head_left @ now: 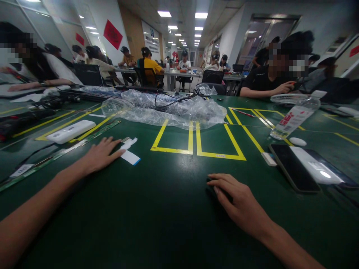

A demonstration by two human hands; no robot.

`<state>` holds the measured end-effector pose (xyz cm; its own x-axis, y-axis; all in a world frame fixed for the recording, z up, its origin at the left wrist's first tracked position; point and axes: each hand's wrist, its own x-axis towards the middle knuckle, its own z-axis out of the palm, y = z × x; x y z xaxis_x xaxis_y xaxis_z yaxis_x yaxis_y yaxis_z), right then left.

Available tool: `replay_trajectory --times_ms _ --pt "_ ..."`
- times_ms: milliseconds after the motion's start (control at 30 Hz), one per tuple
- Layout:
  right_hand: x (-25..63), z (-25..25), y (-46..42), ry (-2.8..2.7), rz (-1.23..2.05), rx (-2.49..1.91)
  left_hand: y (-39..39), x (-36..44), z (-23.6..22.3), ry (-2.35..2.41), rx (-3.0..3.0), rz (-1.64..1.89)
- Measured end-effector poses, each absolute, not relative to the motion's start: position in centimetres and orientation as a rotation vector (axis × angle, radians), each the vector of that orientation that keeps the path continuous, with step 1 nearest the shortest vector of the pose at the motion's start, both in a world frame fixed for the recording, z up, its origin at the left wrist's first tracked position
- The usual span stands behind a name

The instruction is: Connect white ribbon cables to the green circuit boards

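My left hand [102, 155] lies palm down on the green table, its fingers stretched out. Its thumb tip meets a short white flat ribbon cable [130, 157] with a blue end; whether it presses on the cable I cannot tell. Just left of this hand runs a long, narrow green circuit board strip [75, 147]. My right hand [237, 198] rests at the right of the near table area, fingers loosely bent and a little apart, with nothing in them.
Crumpled clear plastic wrap [168, 108] with black cables lies mid-table. A white power strip-like box [71, 131] is at left. At right are a tilted water bottle [297, 116], a dark phone [294, 168] and a small white block [268, 159]. Co-workers sit on both sides.
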<state>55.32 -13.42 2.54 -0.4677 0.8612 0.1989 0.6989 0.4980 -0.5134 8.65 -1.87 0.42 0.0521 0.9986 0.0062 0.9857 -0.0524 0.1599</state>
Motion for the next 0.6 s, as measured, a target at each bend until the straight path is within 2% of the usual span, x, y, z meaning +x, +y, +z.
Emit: replay_trajectory --times_ms 200,333,500,600 --pt "55.1 2.9 -14.0 -2.332 0.472 -1.314 -8.0 22.2 1.5 1.349 2.645 0.05" --pt "53.9 3.1 -15.1 -2.38 0.396 -1.29 -12.9 26.6 2.0 1.077 2.741 0.062" --pt "52.1 2.8 -17.0 -2.461 0.317 -1.207 -12.2 26.4 1.6 1.11 2.799 0.143" --pt "51.8 2.6 -17.4 -2.544 0.331 -1.186 -7.6 22.1 1.4 1.458 2.77 0.24"
